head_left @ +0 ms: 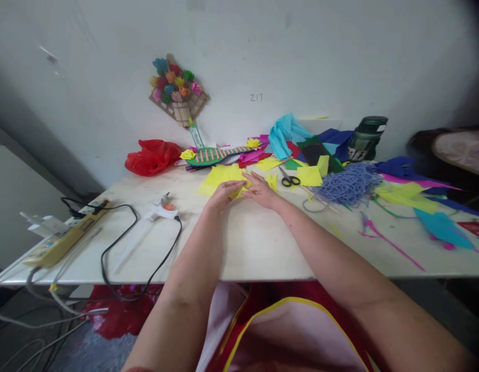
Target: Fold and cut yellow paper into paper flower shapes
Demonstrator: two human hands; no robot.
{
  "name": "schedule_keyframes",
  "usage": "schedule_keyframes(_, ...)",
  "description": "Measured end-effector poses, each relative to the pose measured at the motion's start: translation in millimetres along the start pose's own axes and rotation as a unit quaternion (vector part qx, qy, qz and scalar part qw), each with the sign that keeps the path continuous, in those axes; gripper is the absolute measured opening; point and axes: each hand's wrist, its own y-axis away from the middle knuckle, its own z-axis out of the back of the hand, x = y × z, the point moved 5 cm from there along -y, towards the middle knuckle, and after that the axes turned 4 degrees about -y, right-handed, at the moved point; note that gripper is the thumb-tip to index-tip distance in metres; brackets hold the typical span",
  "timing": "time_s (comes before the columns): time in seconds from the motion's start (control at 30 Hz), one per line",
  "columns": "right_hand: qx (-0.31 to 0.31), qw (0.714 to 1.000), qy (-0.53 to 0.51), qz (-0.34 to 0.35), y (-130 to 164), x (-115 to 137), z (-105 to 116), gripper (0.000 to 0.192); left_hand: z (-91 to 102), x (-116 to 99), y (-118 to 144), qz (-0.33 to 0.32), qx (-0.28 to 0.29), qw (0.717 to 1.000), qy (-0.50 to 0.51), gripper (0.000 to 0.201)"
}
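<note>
The wall [340, 62] bears the handwritten mark "Z17".

Glue gun [162, 211], scissors [289, 179], blue yarn [348, 183] on table [239, 248]

**Yellow paper being pressed flat on a cluttered craft table**

A yellow paper sheet [220, 178] is being held down on the white table [239, 248] by the left hand [224, 195] and the right hand [259, 190], fingertips meeting over its near edge. Black-handled scissors [289, 179] are lying just right of the hands, beside a heap of blue yarn [350, 183]. A glue gun [162, 211] and a power strip [65, 235] are lying well to the left.
</note>
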Motion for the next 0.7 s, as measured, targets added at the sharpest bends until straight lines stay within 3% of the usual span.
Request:
schedule_keyframes(0.23, -0.004, 0.999, -0.022, -0.023, 0, -3, -1, 0.028, -4.5, -2, 3, -0.003, 0.010, 0.999, -0.034, 0.033)
schedule_keyframes(0.47, 0.002, 0.999, -0.033, -0.038, -1, -4, -2, 0.022, -5.4, -5, 4, -0.022, -0.015, 0.998, -0.063, 0.023)
schedule_keyframes(0.7, -0.090, 0.993, -0.072, 0.004, 1, 5, 22, 0.007, 3.9, -7, 2, -0.051, -0.063, 0.996, -0.048, 0.024)
